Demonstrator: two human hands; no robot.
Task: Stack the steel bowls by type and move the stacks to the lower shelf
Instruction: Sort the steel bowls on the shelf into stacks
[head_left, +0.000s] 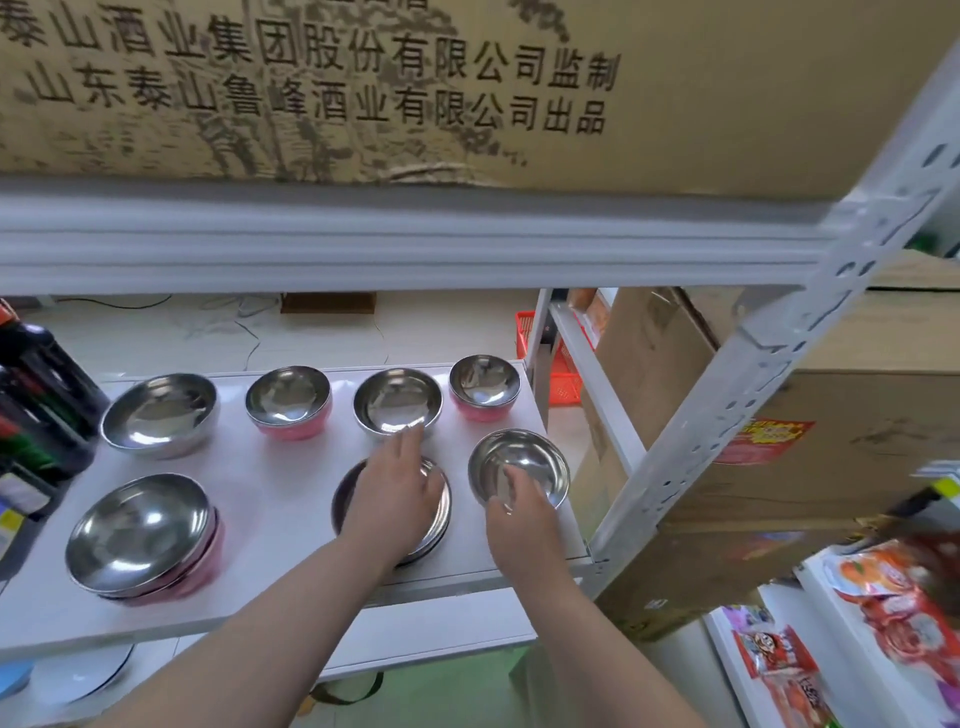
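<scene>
1. The white shelf board (270, 499) carries all seven lots of bowls; everything below is placed from it
2. On its front left corner sits a pink-sided stack (143, 535), the widest
3. At its back left stands a plain steel bowl (160, 413)
4. At its front middle lies a plain steel stack (441, 512), and my left hand (392, 501) lies open over it, fingers spread, reaching toward the plain bowl (397, 402) behind
5. At its front right is a single plain bowl (519, 465); my right hand (519, 519) pinches its near rim
6. Along its back edge sit two small pink-sided bowls (288, 400), (484, 384)
</scene>
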